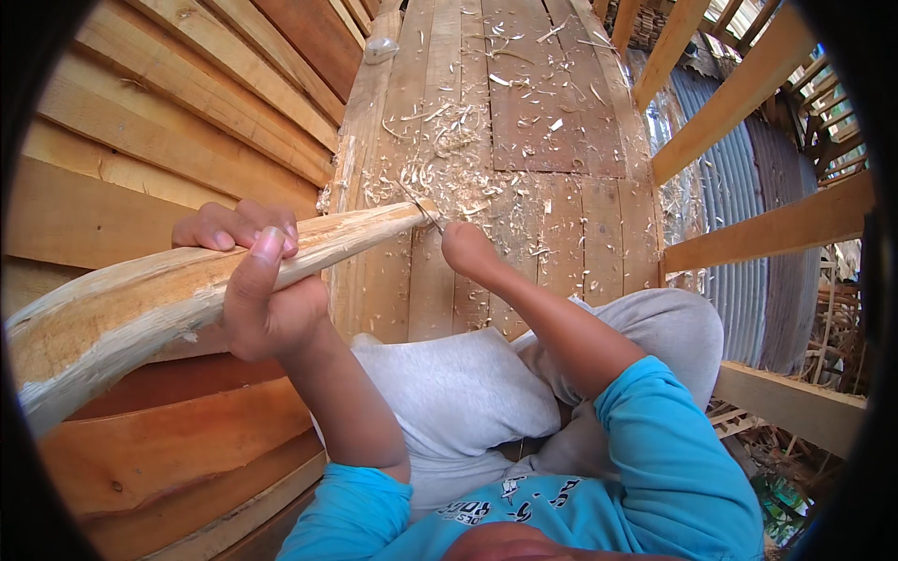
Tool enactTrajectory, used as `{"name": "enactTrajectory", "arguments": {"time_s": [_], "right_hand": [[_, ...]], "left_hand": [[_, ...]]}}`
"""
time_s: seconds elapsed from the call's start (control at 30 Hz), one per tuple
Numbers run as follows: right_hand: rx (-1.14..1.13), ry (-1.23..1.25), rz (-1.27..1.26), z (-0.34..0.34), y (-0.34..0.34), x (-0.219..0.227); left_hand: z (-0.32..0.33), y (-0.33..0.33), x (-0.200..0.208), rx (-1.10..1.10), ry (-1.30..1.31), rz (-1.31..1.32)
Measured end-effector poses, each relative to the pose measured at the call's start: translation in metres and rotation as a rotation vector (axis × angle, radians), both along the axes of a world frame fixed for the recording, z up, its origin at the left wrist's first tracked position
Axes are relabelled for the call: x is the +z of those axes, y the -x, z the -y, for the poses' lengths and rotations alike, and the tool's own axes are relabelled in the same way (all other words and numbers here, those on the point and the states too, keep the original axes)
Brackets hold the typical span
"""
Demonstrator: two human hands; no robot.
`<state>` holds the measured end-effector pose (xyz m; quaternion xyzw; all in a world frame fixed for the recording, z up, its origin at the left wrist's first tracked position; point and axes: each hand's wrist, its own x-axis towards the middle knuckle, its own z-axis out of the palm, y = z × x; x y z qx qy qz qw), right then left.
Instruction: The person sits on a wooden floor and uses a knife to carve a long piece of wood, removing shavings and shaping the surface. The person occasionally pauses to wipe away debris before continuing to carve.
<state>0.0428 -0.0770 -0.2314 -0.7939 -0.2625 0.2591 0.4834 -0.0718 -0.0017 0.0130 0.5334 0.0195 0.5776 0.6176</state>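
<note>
A long, pale piece of carved wood slants across from the left rim, thick there and tapering to a narrow end near the middle. My left hand wraps round it partway along, thumb on top. At the narrow end, my right hand is closed in a fist round the handle of a knife; its thin dark blade lies across the wood's tip. The handle is hidden inside the fist. Curled wood shavings lie on the floor just beyond the tip.
I sit on a plank floor strewn with shavings. A wall of overlapping boards rises close on the left. On the right runs a wooden railing, with corrugated metal sheets beyond it. A small clear plastic item lies at the far left.
</note>
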Motion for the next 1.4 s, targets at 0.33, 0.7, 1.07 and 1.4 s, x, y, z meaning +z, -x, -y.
{"name": "enactTrajectory", "arguments": {"time_s": [0.33,0.7,1.07,1.4], "right_hand": [[0.068,0.057,-0.085,-0.006,0.003,0.053],[0.084,-0.009,-0.146,-0.01,0.011,0.065],[0.178,0.13,0.307,0.008,-0.025,-0.015],[-0.02,0.005,-0.045,-0.006,-0.01,0.03]], "left_hand": [[0.001,0.001,-0.007,0.311,0.169,0.045],[-0.01,0.005,-0.012,0.293,0.207,0.039],[0.0,-0.007,-0.007,0.139,0.107,0.036],[-0.019,0.004,-0.01,-0.145,-0.082,0.007]]}}
